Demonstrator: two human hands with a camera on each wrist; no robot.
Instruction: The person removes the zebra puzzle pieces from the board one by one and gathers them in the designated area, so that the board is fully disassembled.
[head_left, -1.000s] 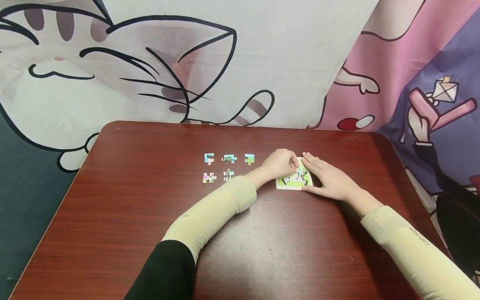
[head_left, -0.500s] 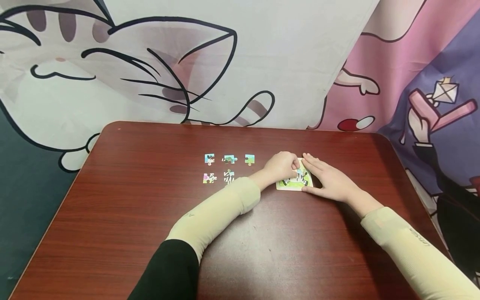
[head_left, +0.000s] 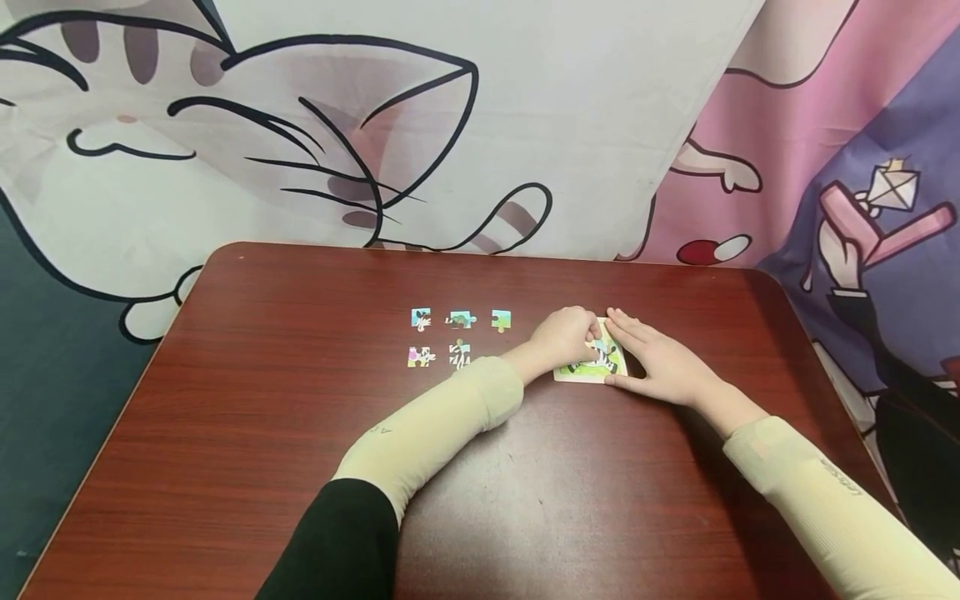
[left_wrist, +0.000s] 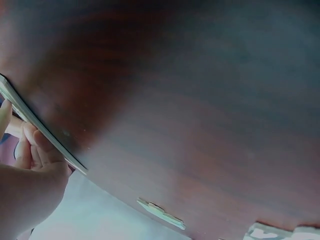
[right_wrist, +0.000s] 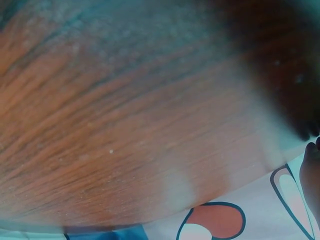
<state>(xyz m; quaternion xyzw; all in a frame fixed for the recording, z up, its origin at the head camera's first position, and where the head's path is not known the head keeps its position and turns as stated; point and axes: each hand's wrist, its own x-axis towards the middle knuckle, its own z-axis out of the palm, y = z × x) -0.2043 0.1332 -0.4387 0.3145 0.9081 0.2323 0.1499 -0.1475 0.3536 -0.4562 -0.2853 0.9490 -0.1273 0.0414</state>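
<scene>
A small square puzzle board with a pale rim and a green and white animal picture lies right of the table's middle. My left hand is over its left side, fingers bent down and tips on the picture; I cannot tell whether a piece is pinched there. In the left wrist view that hand is bunched at the thin edge of the board. My right hand steadies the board's right side, fingers straight at the upper corner and thumb at the lower edge. Only a sliver of the right hand shows in the right wrist view.
Several loose jigsaw pieces lie left of the board in two rows, including a blue-green piece and a pink and white one. They rest on the brown wooden table. A cartoon cloth hangs behind the table's back edge.
My left hand has shifted very slightly downward over the board, its fingers staying bent at the picture. The right hand, board and loose pieces keep their places.
</scene>
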